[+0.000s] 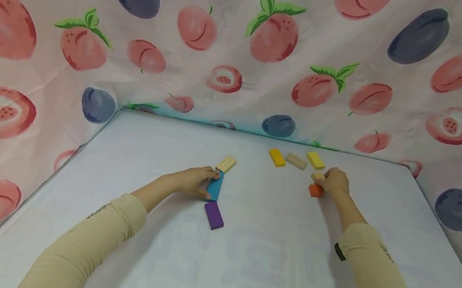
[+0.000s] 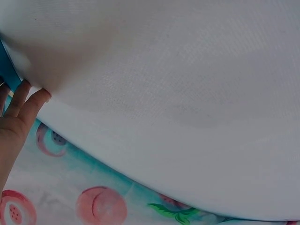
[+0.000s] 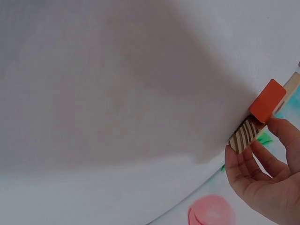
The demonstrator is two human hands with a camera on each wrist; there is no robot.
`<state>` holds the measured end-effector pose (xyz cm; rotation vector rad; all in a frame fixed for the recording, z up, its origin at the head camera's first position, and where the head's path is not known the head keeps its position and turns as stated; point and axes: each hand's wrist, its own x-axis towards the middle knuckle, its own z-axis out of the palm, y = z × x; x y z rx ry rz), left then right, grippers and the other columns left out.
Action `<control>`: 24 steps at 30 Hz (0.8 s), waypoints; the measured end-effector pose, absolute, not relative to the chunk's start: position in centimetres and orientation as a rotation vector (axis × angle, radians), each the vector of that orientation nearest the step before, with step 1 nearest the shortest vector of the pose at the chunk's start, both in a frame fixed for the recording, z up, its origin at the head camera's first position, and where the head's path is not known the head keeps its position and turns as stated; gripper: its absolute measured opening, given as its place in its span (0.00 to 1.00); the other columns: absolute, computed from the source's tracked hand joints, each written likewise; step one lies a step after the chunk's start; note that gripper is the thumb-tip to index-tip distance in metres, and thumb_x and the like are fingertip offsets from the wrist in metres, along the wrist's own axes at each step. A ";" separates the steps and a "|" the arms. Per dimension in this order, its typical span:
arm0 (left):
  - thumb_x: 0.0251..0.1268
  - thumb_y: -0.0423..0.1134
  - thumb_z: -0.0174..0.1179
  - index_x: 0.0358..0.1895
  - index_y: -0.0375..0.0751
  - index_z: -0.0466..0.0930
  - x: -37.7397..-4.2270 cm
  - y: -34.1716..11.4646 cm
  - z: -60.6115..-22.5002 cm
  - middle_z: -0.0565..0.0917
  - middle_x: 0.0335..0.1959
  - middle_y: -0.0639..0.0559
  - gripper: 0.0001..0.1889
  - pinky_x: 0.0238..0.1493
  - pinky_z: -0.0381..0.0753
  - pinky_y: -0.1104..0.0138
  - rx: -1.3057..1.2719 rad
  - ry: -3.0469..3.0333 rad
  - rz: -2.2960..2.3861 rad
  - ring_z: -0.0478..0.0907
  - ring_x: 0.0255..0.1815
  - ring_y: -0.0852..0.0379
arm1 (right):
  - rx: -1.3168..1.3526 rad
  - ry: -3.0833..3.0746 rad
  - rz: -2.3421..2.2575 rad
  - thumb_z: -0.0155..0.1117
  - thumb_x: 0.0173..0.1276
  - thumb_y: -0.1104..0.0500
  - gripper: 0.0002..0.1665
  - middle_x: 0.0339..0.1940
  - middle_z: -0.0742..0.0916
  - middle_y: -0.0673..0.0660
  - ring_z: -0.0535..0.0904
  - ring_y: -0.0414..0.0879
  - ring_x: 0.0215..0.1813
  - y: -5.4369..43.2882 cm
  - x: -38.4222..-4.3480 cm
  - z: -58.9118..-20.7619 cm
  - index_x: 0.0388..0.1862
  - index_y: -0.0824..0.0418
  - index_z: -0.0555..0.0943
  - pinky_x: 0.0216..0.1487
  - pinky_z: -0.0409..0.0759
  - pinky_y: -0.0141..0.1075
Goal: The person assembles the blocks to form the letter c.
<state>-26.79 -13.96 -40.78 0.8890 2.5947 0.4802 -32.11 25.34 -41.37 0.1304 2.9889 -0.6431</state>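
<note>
My left hand (image 1: 194, 181) holds a blue block (image 1: 215, 186) on the white table, its thumb at the near end and its fingers at the far end. In the left wrist view, only a sliver of the blue block (image 2: 7, 68) shows. Touching or nearly touching its far end is a striped light wooden block (image 1: 226, 164); a purple block (image 1: 214, 216) lies at its near end. On the right, my right hand (image 1: 337, 182) pinches a striped wooden block (image 3: 243, 136) beside an orange block (image 3: 268, 101). The thumb lies close to the orange block.
Behind the right hand lie an orange-yellow block (image 1: 276, 157), a beige block (image 1: 296, 161) and a yellow block (image 1: 315, 160). A dark green object (image 1: 340, 252) sticks out beside the right sleeve. Fruit-print cloth (image 1: 227, 53) rises behind the table (image 1: 272, 281) and at both sides.
</note>
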 end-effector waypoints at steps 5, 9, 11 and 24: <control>0.62 0.43 0.62 0.68 0.32 0.62 -26.9 -13.9 -40.9 0.60 0.72 0.38 0.34 0.73 0.58 0.52 0.874 2.591 0.474 0.57 0.73 0.40 | 0.102 3.002 -0.677 0.62 0.63 0.59 0.22 0.41 0.81 0.73 0.75 0.59 0.40 25.4 -32.1 -41.3 0.42 0.80 0.75 0.42 0.78 0.48; 0.61 0.43 0.63 0.68 0.32 0.62 -26.9 -13.9 -40.9 0.60 0.72 0.39 0.34 0.73 0.58 0.51 0.873 2.594 0.471 0.57 0.73 0.40 | 0.063 3.015 -0.692 0.62 0.63 0.58 0.23 0.43 0.81 0.74 0.75 0.60 0.41 25.3 -32.2 -41.3 0.43 0.80 0.75 0.43 0.78 0.48; 0.61 0.43 0.63 0.68 0.33 0.62 -26.9 -13.9 -40.9 0.60 0.72 0.39 0.34 0.73 0.58 0.51 0.877 2.595 0.471 0.57 0.73 0.40 | 0.041 3.022 -0.694 0.61 0.63 0.59 0.23 0.43 0.81 0.74 0.75 0.60 0.42 25.2 -32.3 -41.2 0.46 0.81 0.74 0.43 0.78 0.48; 0.61 0.43 0.63 0.68 0.33 0.63 -27.0 -14.1 -41.0 0.61 0.72 0.39 0.34 0.73 0.58 0.52 0.873 2.595 0.483 0.57 0.73 0.41 | -0.245 3.114 -0.667 0.59 0.65 0.65 0.20 0.44 0.81 0.75 0.76 0.64 0.46 23.6 -33.0 -40.8 0.50 0.81 0.75 0.51 0.76 0.54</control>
